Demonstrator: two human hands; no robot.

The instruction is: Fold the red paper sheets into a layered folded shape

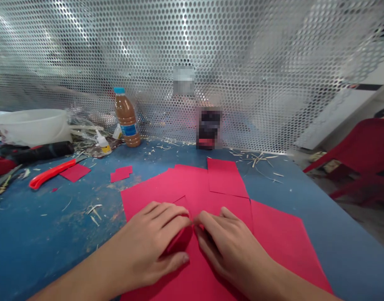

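Note:
Red paper sheets (pixel 207 259) lie overlapping on the blue tabletop in front of me. My left hand (pixel 157 240) rests over them, its fingers arched forward and its thumb set apart. A small piece of red paper (pixel 181 201) shows a corner just beyond those fingers. My right hand (pixel 225 240) is beside it with curled fingers, the tips pressed together at the paper and meeting the left fingertips. Whatever the right fingertips pinch is hidden. Beyond the right hand, a smaller red rectangle (pixel 227 177) lies on top of the large sheets.
At left are an orange-handled cutter (pixel 52 173), small red paper scraps (pixel 75 172), a glue bottle (pixel 103 143), a black-and-red tool (pixel 41 153) and a white basin (pixel 35 127). A brown drink bottle (pixel 127 119) stands by the perforated metal panel (pixel 154 50). A red chair (pixel 364 154) is at right.

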